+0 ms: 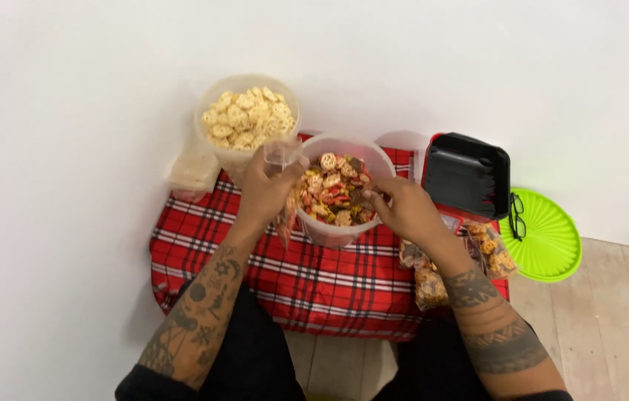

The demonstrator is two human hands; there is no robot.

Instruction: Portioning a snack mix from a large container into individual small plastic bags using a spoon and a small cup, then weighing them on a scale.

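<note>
Snack bag (285,186), thin clear plastic, limp and light, hangs pinched at its mouth in my left hand (266,189) beside the tub of mixed crackers (338,194) (brittle, crushable), where my right hand (403,209) dips in, fingers curled, grip unclear.

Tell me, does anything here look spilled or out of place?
No spill shows. One oddity: black-framed glasses lie on a green lid on the floor, beside the red checked cloth holding the snack tubs.
</note>
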